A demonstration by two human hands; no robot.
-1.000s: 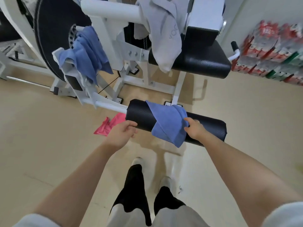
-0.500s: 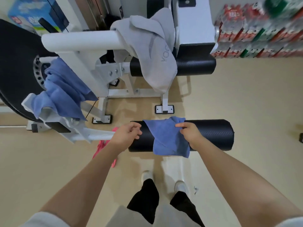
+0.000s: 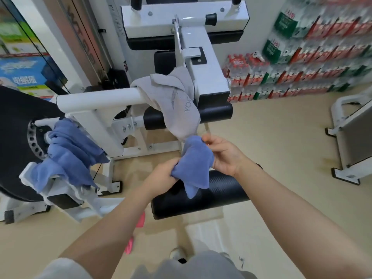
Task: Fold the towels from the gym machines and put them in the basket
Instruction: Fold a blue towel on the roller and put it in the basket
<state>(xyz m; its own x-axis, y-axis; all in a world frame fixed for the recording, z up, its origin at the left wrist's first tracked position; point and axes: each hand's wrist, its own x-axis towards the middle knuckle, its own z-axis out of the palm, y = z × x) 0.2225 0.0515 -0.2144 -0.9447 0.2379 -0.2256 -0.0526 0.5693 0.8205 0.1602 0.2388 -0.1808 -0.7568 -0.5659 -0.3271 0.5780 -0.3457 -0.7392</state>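
A small blue towel (image 3: pixel 194 162) hangs bunched in the air just above the black foam roller pad (image 3: pixel 213 195). My left hand (image 3: pixel 161 175) grips its lower left edge, and my right hand (image 3: pixel 223 153) pinches its upper right corner. A grey towel (image 3: pixel 175 103) drapes over the white bar of the gym machine (image 3: pixel 98 98) right behind the blue one. Another blue towel (image 3: pixel 66 156) lies crumpled over the machine's arm at the left. A pink towel (image 3: pixel 138 222) lies on the floor, partly hidden by my left forearm. No basket shows.
The white machine frame and a black weight disc (image 3: pixel 14 137) fill the left side. Stacked packs of bottled water (image 3: pixel 302 63) line the right wall. Another white frame (image 3: pixel 350 135) stands at the far right. Beige floor lies open between that frame and the roller pad.
The small blue towel has come off the black roller pad and now hangs between both hands. My left hand moved from the pad's end onto the towel. The view tilted upward.
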